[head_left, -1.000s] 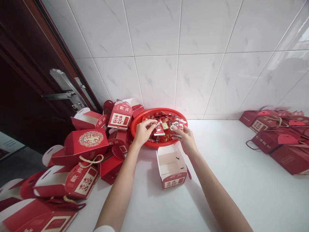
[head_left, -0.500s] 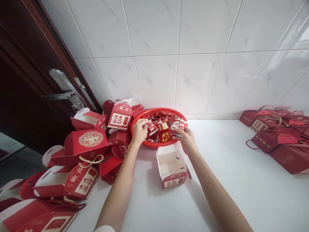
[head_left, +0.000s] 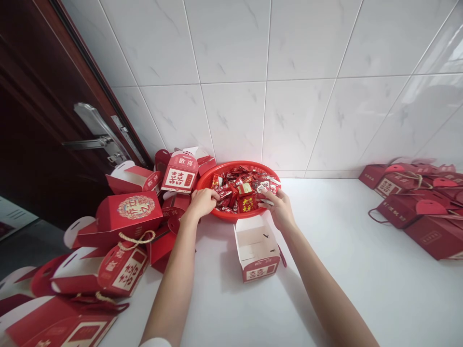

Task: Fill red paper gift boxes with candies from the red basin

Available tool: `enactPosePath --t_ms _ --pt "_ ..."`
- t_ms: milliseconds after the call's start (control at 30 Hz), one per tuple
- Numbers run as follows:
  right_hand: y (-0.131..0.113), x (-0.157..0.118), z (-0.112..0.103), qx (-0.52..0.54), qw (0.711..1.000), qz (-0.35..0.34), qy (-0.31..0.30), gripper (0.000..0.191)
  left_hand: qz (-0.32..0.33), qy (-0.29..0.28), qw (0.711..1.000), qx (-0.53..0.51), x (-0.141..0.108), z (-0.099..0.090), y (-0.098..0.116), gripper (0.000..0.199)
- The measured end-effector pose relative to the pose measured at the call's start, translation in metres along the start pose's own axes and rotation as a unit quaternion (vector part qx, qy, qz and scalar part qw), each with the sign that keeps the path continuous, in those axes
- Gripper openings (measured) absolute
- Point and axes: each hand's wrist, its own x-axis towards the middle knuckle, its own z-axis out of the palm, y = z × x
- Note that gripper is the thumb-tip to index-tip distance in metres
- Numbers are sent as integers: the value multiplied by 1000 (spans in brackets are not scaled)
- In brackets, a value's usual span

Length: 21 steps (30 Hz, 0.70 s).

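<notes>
A red plastic basket point(head_left: 213, 172) full of wrapped candies point(head_left: 247, 202) stands against the tiled wall. My left hand point(head_left: 203, 202) is at the basket's left side, fingers curled down among the candies; what they hold, if anything, is hidden. Over the basket's right side, my right hand point(head_left: 280, 208) is closed on candy packets point(head_left: 265, 187) in red and white wrappers, the thumb on top. Just in front of the basket sits an open red gift box point(head_left: 258, 250) with a white inside, its cord hanging at the right.
Several red gift boxes point(head_left: 139, 209) are heaped at the left, some with open tops and rope handles. More closed boxes point(head_left: 434, 236) stand in a group at the far right of the white tabletop point(head_left: 333, 231). A dark door point(head_left: 36, 96) with a metal handle is at the left.
My left hand has moved left and slightly down, from over the candies to the basket's left edge, uncovering candies there. My right hand stays almost in place with the packets.
</notes>
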Motion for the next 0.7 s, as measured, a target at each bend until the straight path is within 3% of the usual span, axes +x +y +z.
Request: enactPosePath --t_ms 100,300,533,700 --pt "1 1 -1 -1 1000 -2 -1 38 1 -26 1000 12 -2 2 4 33" --pt "2 2 -2 -8 1000 -6 -7 36 -49 -71 995 50 -4 2 12 56" --pt "4 2 -2 0 1000 -7 -4 36 -90 -119 986 75 3 4 20 43" --pt "6 3 -3 -5 1000 -13 -1 38 -86 -117 987 60 3 0 22 37"
